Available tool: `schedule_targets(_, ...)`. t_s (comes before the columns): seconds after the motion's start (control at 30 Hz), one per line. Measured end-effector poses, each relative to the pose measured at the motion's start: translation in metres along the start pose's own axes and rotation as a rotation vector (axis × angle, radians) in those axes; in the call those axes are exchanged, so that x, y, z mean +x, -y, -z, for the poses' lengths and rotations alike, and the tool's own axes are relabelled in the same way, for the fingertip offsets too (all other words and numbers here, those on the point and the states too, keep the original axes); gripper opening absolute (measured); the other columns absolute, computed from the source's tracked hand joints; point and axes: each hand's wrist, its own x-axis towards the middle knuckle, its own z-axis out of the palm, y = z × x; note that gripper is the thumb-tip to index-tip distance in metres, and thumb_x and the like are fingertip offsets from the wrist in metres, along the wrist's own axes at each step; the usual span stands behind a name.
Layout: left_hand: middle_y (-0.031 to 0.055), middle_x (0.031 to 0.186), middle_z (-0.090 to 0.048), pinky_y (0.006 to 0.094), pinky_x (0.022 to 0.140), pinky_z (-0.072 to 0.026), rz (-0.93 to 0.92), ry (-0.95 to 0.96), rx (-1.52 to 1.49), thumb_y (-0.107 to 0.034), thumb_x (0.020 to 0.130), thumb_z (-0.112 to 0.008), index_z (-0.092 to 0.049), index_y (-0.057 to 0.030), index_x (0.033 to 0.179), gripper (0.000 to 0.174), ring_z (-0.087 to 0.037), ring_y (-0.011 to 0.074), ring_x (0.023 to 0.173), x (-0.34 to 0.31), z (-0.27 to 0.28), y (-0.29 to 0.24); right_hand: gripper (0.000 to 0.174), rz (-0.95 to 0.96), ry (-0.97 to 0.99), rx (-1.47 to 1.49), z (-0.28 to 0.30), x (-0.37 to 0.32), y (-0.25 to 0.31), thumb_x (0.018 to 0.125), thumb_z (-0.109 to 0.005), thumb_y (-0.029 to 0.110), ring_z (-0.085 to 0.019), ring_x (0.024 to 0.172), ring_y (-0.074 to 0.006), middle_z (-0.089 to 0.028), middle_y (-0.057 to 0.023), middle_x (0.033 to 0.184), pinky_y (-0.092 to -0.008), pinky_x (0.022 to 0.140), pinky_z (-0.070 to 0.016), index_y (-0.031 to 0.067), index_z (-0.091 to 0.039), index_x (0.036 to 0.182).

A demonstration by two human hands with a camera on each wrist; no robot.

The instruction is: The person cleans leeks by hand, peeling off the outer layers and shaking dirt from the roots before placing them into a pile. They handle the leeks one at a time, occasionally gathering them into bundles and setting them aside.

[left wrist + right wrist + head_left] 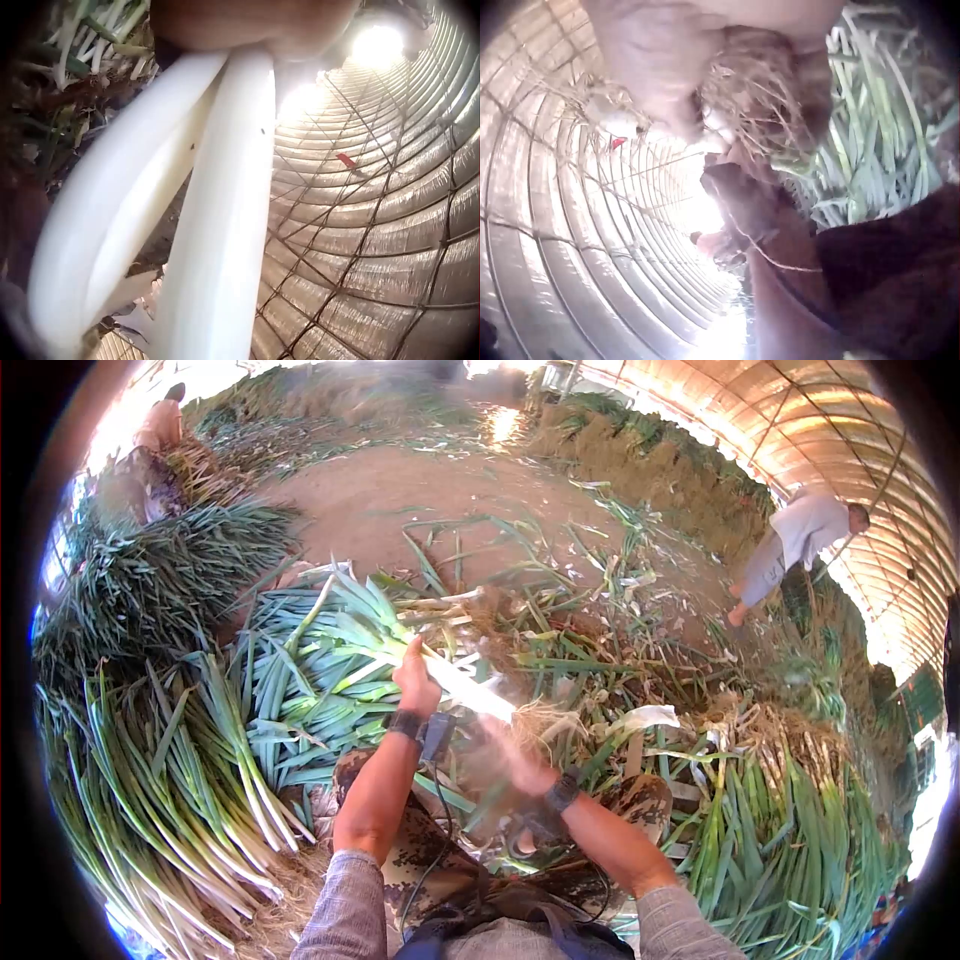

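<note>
My left hand [415,682] grips a few large green onions [468,692] around their white shanks. Their blue-green leaves point away to the upper left, and their roots [545,725] hang toward the right. Close up in the left wrist view, two thick white shanks [225,202] come out from under that hand. My right hand [520,760], blurred, is just below the root end. In the right wrist view its bent fingers [664,82] are right beside the stringy roots [754,94]; I cannot tell whether they pinch anything.
Green onions with white shanks [215,840] lie on the left, and leafy ones [780,820] on the right. A leaf pile [300,700] lies before my knees. Farther back are a dark green heap [190,570], scattered trimmings and bare soil [400,500]. One person [800,535] bends at right; another [155,450] is at far left.
</note>
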Motion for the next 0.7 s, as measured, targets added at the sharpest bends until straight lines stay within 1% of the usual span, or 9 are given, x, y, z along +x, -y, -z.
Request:
schedule_targets(0.2,0.0143,0.093,-0.061,0.0441,0.062,-0.0518,-0.071,-0.163,-0.036,-0.018,0.078,-0.074,-0.053,0.0051,0.107,0.043,-0.06,0.0269,0.073,0.048,0.015,-0.031,0.035,-0.151,0.334,0.487,-0.013,-0.078,0.086,0.096,-0.053,0.028,-0.063,0.092,-0.024,-0.065,-0.0122,0.095,-0.0405,0.079,-0.0509,0.0045,-0.055,0.123)
schedule_targets(0.27,0.0143,0.091,-0.061,0.043,0.061,-0.0519,-0.075,-0.162,-0.028,-0.018,0.078,-0.074,-0.053,0.0047,0.108,0.043,-0.059,0.0265,0.071,0.058,0.033,-0.023,0.033,-0.198,0.589,-0.081,0.032,-0.077,0.139,0.094,-0.057,0.023,-0.064,0.09,-0.0217,-0.063,-0.0108,0.105,-0.039,0.077,-0.0539,0.0029,-0.059,0.12)
schedule_targets(0.3,0.0142,0.089,-0.061,0.0419,0.058,-0.0516,-0.231,0.054,0.054,-0.017,0.078,-0.073,-0.054,0.0041,0.106,0.041,-0.059,0.026,0.068,0.046,0.048,-0.009,0.032,-0.21,0.7,-0.372,0.056,-0.073,0.153,0.092,-0.059,0.02,-0.064,0.089,-0.0206,-0.063,-0.0101,0.11,-0.0383,0.076,-0.0555,0.0021,-0.06,0.119)
schedule_targets(0.33,0.014,0.087,-0.062,0.0407,0.056,-0.0514,-0.398,0.275,0.127,-0.017,0.078,-0.073,-0.055,0.0035,0.105,0.038,-0.059,0.0255,0.065,0.04,0.044,-0.003,0.036,-0.394,0.464,-0.261,0.089,-0.061,0.147,0.092,-0.061,0.021,-0.063,0.095,-0.0232,-0.061,-0.0129,0.114,-0.0403,0.08,-0.0552,0.0023,-0.057,0.123)
schedule_targets(0.37,0.0133,0.082,-0.062,0.0405,0.051,-0.0514,-0.063,0.084,0.234,-0.014,0.081,-0.07,-0.058,0.0023,0.1,0.028,-0.06,0.0248,0.061,0.003,0.019,-0.022,0.041,-0.574,0.215,-0.137,0.111,-0.051,0.134,0.091,-0.062,0.022,-0.063,0.101,-0.0258,-0.06,-0.0158,0.119,-0.0423,0.083,-0.055,0.0024,-0.053,0.127)
schedule_targets(0.43,0.0134,0.081,-0.063,0.0405,0.05,-0.0532,0.002,0.322,0.435,-0.012,0.084,-0.066,-0.06,0.0033,0.097,0.021,-0.062,0.0243,0.061,-0.042,0.022,-0.025,0.055,-0.572,-0.012,0.005,0.122,-0.03,0.127,0.092,-0.062,0.031,-0.06,0.11,-0.0281,-0.055,-0.0179,0.129,-0.0449,0.089,-0.0532,0.0026,-0.044,0.135)
schedule_targets(0.5,0.014,0.078,-0.063,0.0378,0.049,-0.055,0.045,0.478,0.679,-0.013,0.086,-0.063,-0.061,0.0048,0.097,0.022,-0.061,0.0238,0.058,-0.079,0.026,-0.036,0.065,-0.564,0.027,0.234,0.11,-0.011,0.094,0.092,-0.063,0.035,-0.056,0.118,-0.029,-0.051,-0.0201,0.133,-0.0457,0.093,-0.0517,0.0024,-0.034,0.141)
schedule_targets(0.63,0.0134,0.078,-0.066,0.0314,0.051,-0.0558,0.072,0.701,1.02,-0.028,0.085,-0.068,-0.061,0.0041,0.101,0.037,-0.063,0.0194,0.057,-0.139,0.067,-0.024,0.064,-0.689,0.08,0.778,0.043,0.034,0.051,0.088,-0.067,0.038,-0.057,0.112,-0.0281,-0.055,-0.0166,0.125,-0.0442,0.091,-0.0527,0.0007,-0.042,0.133)
schedule_targets(0.7,0.0117,0.083,-0.068,0.0305,0.06,-0.0561,0.159,0.715,1.074,-0.024,0.081,-0.074,-0.06,0.004,0.104,0.04,-0.065,0.018,0.065,-0.18,0.082,-0.019,0.052,-0.663,-0.301,0.899,-0.001,0.035,0.043,0.087,-0.068,0.034,-0.059,0.105,-0.0263,-0.06,-0.0137,0.115,-0.0419,0.088,-0.0528,0.0038,-0.05,0.124)
